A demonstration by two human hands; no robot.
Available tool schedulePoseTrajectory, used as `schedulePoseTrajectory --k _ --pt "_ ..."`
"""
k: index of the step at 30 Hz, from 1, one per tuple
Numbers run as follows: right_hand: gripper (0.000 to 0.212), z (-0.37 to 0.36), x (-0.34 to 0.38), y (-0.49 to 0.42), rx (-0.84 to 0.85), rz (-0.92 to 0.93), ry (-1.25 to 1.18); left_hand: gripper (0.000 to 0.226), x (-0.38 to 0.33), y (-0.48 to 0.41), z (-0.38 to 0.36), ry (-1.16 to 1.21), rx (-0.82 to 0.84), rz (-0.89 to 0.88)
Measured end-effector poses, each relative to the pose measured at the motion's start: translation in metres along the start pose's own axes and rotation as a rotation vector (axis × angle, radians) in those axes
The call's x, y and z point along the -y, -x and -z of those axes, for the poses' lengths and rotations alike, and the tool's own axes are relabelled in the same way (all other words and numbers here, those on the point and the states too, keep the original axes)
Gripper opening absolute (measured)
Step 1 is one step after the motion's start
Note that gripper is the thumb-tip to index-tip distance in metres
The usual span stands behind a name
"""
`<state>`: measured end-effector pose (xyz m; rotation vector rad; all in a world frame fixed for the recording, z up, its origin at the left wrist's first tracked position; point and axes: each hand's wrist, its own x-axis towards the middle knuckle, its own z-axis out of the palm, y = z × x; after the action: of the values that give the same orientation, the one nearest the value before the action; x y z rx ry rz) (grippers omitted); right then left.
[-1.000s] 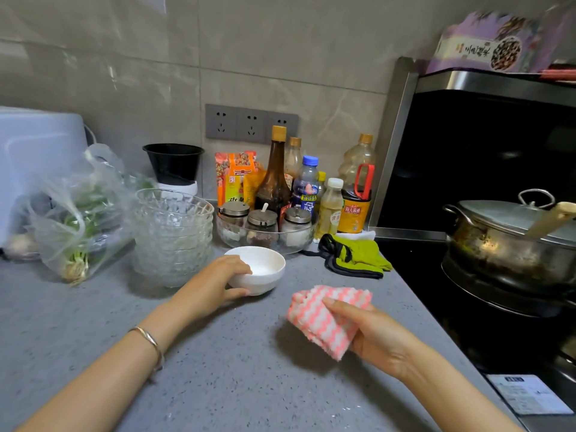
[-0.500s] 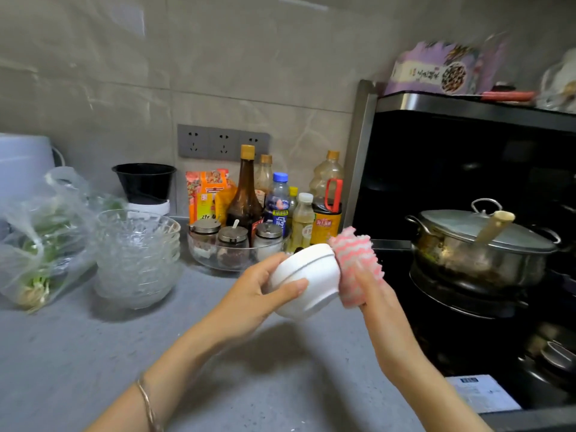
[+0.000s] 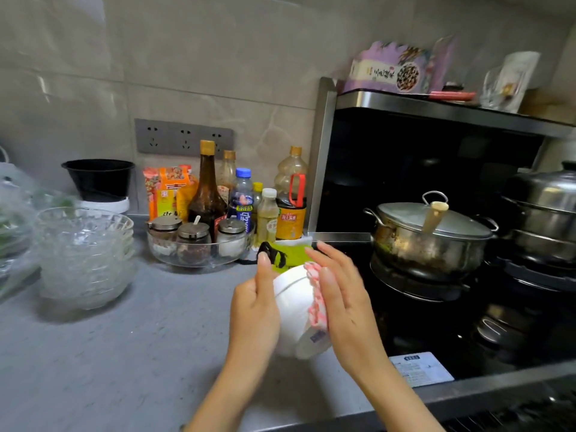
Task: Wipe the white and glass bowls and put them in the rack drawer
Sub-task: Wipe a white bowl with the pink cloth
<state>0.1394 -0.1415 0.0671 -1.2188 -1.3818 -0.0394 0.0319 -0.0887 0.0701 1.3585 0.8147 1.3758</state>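
Observation:
A white bowl [image 3: 294, 310] is held up over the grey counter [image 3: 124, 353], tipped on its side with its foot ring toward me. My left hand [image 3: 254, 310] grips its left side, thumb up along the wall. My right hand [image 3: 339, 300] presses a pink-and-white striped cloth [image 3: 316, 304] against the bowl's right side with straight fingers. A stack of cut-glass bowls [image 3: 84, 257] stands at the left of the counter, away from both hands. The rack drawer is out of view.
Behind the bowl lie green gloves [image 3: 288, 254], a glass dish of spice jars [image 3: 199, 244] and sauce bottles [image 3: 207, 194]. To the right, a lidded steel pot [image 3: 430, 235] and a steamer [image 3: 542, 213] sit on the black stove. A bagged vegetable [image 3: 12, 226] lies far left.
My left hand lifted the white bowl off the counter and tipped it. My right hand brought the cloth up against the bowl and has rubbed down its side.

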Motion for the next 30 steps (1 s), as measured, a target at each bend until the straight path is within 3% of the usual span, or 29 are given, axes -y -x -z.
schedulePoseTrajectory --k 2,5,7,9,11,13,18,20,22,25,28,30 --pt "0.042 -0.010 0.005 0.004 0.016 -0.009 -0.002 0.070 0.003 0.000 -0.002 -0.032 -0.051 -0.007" --pt "0.040 -0.023 0.011 0.009 -0.018 0.238 0.356 0.070 0.000 0.007 -0.003 -0.064 -0.043 -0.051" --pt "0.036 -0.024 0.008 0.007 -0.012 0.307 0.399 0.071 0.001 0.009 -0.001 -0.091 -0.039 -0.061" --pt "0.034 -0.023 0.005 0.002 -0.006 0.140 0.166 0.076 0.002 0.009 0.002 -0.099 -0.068 -0.062" --pt "0.033 -0.022 0.004 -0.004 -0.003 -0.149 -0.210 0.082 0.001 0.010 0.004 -0.118 -0.119 -0.064" --pt "0.035 -0.024 0.008 -0.004 -0.006 -0.279 -0.327 0.077 -0.001 0.013 0.005 -0.119 -0.144 -0.064" --pt "0.039 -0.030 0.017 0.005 0.031 0.230 0.342 0.075 0.002 0.011 0.007 -0.179 -0.084 -0.126" --pt "0.038 -0.031 0.013 0.004 0.046 0.321 0.407 0.078 0.002 0.013 0.007 -0.172 -0.064 -0.117" --pt "0.036 -0.028 0.012 0.002 0.044 0.211 0.259 0.082 0.001 0.014 0.008 -0.171 -0.023 -0.129" --pt "0.034 -0.021 0.015 -0.006 0.075 -0.184 -0.176 0.070 -0.004 0.015 0.016 -0.184 0.014 -0.158" --pt "0.033 -0.012 0.022 -0.014 0.085 -0.621 -0.544 0.066 -0.009 0.014 0.026 -0.006 0.057 -0.092" --pt "0.035 -0.009 0.023 -0.014 0.020 -0.767 -0.682 0.059 -0.011 0.010 0.031 0.110 0.103 -0.022"
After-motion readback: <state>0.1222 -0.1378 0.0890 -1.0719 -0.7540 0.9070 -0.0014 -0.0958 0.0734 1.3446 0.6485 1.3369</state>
